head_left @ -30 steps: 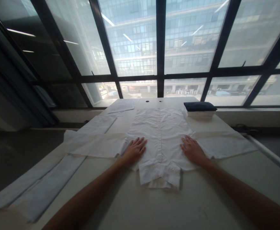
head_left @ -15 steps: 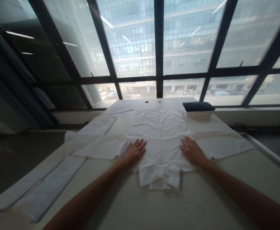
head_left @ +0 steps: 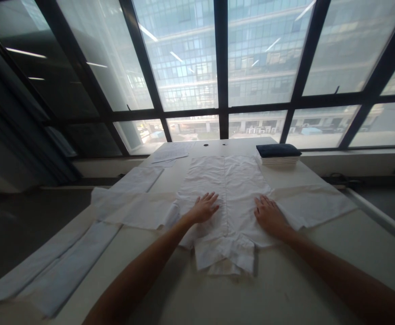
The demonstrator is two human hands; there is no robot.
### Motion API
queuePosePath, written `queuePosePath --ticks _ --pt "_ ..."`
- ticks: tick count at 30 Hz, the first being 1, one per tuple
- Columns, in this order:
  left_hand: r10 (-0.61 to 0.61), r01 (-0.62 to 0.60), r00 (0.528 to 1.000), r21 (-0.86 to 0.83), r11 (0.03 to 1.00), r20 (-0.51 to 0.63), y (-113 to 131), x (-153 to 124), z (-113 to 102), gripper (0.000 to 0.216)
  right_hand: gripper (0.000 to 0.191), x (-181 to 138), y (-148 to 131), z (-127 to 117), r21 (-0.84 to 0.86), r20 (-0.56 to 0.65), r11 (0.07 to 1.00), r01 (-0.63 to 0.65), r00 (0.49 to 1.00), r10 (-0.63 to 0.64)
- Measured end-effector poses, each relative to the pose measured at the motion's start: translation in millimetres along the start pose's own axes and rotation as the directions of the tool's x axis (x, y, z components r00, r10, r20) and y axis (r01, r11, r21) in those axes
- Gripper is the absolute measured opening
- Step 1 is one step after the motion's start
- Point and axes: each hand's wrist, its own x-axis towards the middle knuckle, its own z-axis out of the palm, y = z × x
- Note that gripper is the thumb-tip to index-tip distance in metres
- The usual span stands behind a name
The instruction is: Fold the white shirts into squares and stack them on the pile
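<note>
Fingers (head_left: 213, 197) apart, gripping nothing, the left hand (head_left: 204, 210) has moved right over the white long-sleeved cloth shirt (head_left: 233, 187), apparently smoothing inward, the right hand (head_left: 270, 216) lying flat.

- The left hand (head_left: 204, 208) and right hand (head_left: 269, 215) each hide a patch of the shirt (head_left: 241, 176); both palms are out of sight.
- The picture's edges cut off the left arm (head_left: 143, 271) and right arm (head_left: 339, 271).
- A sleeve (head_left: 136, 208) covers part of the white cloth (head_left: 75, 266).
- Writing on the papers (head_left: 170, 152) is too small to read.
- The dark cloth (head_left: 278, 150) hides the top of the white stack (head_left: 280, 160).
</note>
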Motion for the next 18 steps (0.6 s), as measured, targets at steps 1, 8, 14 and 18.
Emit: queuePosePath --ticks 1,8,14,18 --pt "0.02 -0.021 1.0 -0.007 1.0 -0.013 6 8 3 0.059 0.056 0 0 0 0.004 0.0 1.0 0.001 1.0 -0.001" --pt "0.041 -0.036 0.985 0.032 0.999 -0.167 16 32 30 0.056 0.058 0 3 0 0.035 0.012 0.999 0.001 1.0 -0.002" --pt "0.053 -0.044 0.977 0.048 0.998 -0.206 12 32 37 0.056 0.059 5 -20 -8 0.113 0.05 0.993 0.041 0.998 -0.047" --pt "0.046 -0.035 0.973 0.055 0.998 -0.226 13 32 36 0.056 0.058 24 -59 -10 0.273 0.079 0.952 0.139 0.983 -0.166"
